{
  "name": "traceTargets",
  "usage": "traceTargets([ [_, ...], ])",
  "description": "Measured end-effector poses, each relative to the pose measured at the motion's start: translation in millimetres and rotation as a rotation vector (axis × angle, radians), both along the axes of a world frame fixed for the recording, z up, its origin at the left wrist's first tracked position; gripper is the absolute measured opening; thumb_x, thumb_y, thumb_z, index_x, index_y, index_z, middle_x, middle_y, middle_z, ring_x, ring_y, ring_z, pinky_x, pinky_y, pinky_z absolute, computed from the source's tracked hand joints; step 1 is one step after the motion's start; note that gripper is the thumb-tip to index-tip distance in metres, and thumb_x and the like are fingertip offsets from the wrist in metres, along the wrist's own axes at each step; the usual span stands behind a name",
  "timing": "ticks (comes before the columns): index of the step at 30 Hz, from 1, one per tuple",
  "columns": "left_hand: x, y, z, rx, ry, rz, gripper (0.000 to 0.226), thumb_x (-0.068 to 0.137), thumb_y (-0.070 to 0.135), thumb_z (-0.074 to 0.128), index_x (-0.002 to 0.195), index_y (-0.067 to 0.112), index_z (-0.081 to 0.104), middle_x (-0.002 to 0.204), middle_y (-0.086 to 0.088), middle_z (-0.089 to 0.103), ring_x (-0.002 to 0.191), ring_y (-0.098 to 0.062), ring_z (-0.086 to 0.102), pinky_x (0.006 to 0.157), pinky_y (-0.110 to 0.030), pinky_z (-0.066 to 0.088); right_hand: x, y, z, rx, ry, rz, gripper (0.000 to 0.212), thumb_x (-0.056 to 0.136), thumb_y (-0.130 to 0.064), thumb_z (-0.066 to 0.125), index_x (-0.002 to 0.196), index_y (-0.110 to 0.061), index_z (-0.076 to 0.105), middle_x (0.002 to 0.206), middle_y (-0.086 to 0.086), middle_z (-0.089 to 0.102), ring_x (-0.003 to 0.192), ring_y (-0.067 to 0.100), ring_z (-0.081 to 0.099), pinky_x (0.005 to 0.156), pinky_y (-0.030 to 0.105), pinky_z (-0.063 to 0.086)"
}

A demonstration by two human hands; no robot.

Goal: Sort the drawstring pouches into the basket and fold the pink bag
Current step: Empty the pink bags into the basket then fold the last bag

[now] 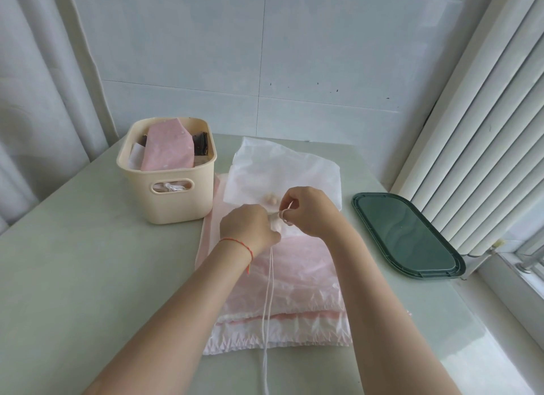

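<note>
Between both hands point(266, 218), small pale pouch point(276, 222) (bunched).

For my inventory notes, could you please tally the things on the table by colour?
Cream: 1, the cream plastic basket
Dark green: 1, the dark green rounded plastic lid
Pink: 1, the large pink plastic bag
White: 2, the translucent white bag and the white drawstring cord
Total: 5
</note>
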State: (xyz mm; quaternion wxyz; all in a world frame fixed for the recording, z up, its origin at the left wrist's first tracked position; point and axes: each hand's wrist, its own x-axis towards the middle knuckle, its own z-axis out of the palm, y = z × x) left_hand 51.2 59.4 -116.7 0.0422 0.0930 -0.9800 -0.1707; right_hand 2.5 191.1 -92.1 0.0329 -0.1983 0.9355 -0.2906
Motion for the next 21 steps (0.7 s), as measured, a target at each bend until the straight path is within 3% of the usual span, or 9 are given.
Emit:
traceTargets([
  [2, -2.7, -0.7, -7.2, 0.09, -0.003, -0.007, 0.029, 0.084, 0.036, 0.059, 0.062, 0.018, 0.055, 0.063, 0.001, 0.052, 0.07, -0.027, 0.054, 0.056, -0.028, 0.035, -0.5, 0.7, -1.6, -0.031, -0.024, -0.001, 0.014, 0.08, -0.008, 0.06, 0.088, -0.017, 0.067, 0.074, -0.002, 0.069, 0.06, 0.008, 0.054, 0.043, 0.014, 0.034],
  [4, -7.0, -4.2, -9.1, 0.256, -0.009, -0.015, 0.031, 0.087, 0.028, 0.056, 0.062, 0.011, 0.064, 0.063, -0.004, 0.063, 0.069, -0.031, 0.06, 0.056, -0.03, 0.043, -1.7, 1.7, -2.6, -0.049, -0.027, -0.012, 0.014, 0.08, -0.008, 0.06, 0.087, -0.018, 0.068, 0.072, -0.002, 0.067, 0.06, 0.009, 0.054, 0.043, 0.014, 0.034],
  [6, -9.5, -6.6, -6.7, 0.606, -0.048, -0.001, 0.026, 0.088, 0.021, 0.054, 0.073, 0.006, 0.069, 0.067, -0.005, 0.07, 0.063, -0.027, 0.066, 0.062, -0.029, 0.052, -3.0, 3.0, -2.6, -0.056, -0.015, -0.023, 0.013, 0.081, -0.009, 0.06, 0.085, -0.018, 0.068, 0.07, -0.002, 0.066, 0.06, 0.01, 0.054, 0.044, 0.016, 0.035],
  [8, -10.0, -4.3, -2.5, 0.986, -0.149, 0.059, 0.017, 0.089, 0.018, 0.056, 0.082, 0.005, 0.066, 0.066, -0.007, 0.069, 0.054, -0.021, 0.063, 0.056, -0.026, 0.053, -4.0, 3.9, -2.8, -0.055, -0.005, -0.026, 0.013, 0.082, -0.009, 0.06, 0.085, -0.018, 0.069, 0.068, -0.005, 0.064, 0.058, 0.009, 0.053, 0.043, 0.015, 0.034],
  [11, -10.5, 0.5, -0.2, 1.246, -0.291, 0.125, 0.017, 0.09, 0.023, 0.053, 0.079, 0.012, 0.059, 0.054, -0.001, 0.056, 0.039, -0.014, 0.048, 0.045, -0.02, 0.041, -3.9, 2.6, -4.0, -0.048, -0.007, -0.024, 0.012, 0.082, -0.01, 0.061, 0.087, -0.017, 0.069, 0.066, -0.006, 0.061, 0.057, 0.008, 0.05, 0.045, 0.017, 0.033],
  [13, -12.5, 2.0, -2.7, 1.259, -0.3, 0.154, 0.025, 0.095, 0.028, 0.046, 0.075, 0.015, 0.054, 0.046, 0.006, 0.035, 0.032, -0.01, 0.026, 0.038, -0.017, 0.023, -3.2, 1.9, -4.8, -0.046, -0.006, -0.023, 0.011, 0.082, -0.011, 0.061, 0.087, -0.017, 0.069, 0.066, -0.006, 0.06, 0.056, 0.008, 0.049, 0.046, 0.019, 0.033],
  [15, -12.2, 0.5, -3.3, 1.219, -0.254, 0.165, 0.026, 0.096, 0.026, 0.045, 0.072, 0.016, 0.05, 0.046, 0.007, 0.025, 0.033, -0.009, 0.016, 0.037, -0.016, 0.012, -3.9, 3.1, -5.2, -0.07, -0.008, -0.029, 0.011, 0.082, -0.012, 0.06, 0.087, -0.018, 0.068, 0.066, -0.007, 0.059, 0.056, 0.008, 0.049, 0.044, 0.018, 0.034],
  [21, -13.1, -11.2, -1.5, 0.964, 0.0, 0.185, 0.02, 0.083, 0.021, 0.059, 0.065, 0.014, 0.06, 0.051, 0.002, 0.037, 0.041, -0.016, 0.031, 0.043, -0.02, 0.022, -4.7, 8.3, -4.3, -0.138, 0.011, -0.024, 0.008, 0.085, -0.013, 0.063, 0.085, -0.019, 0.069, 0.068, -0.003, 0.059, 0.055, 0.007, 0.044, 0.038, 0.01, 0.03],
])
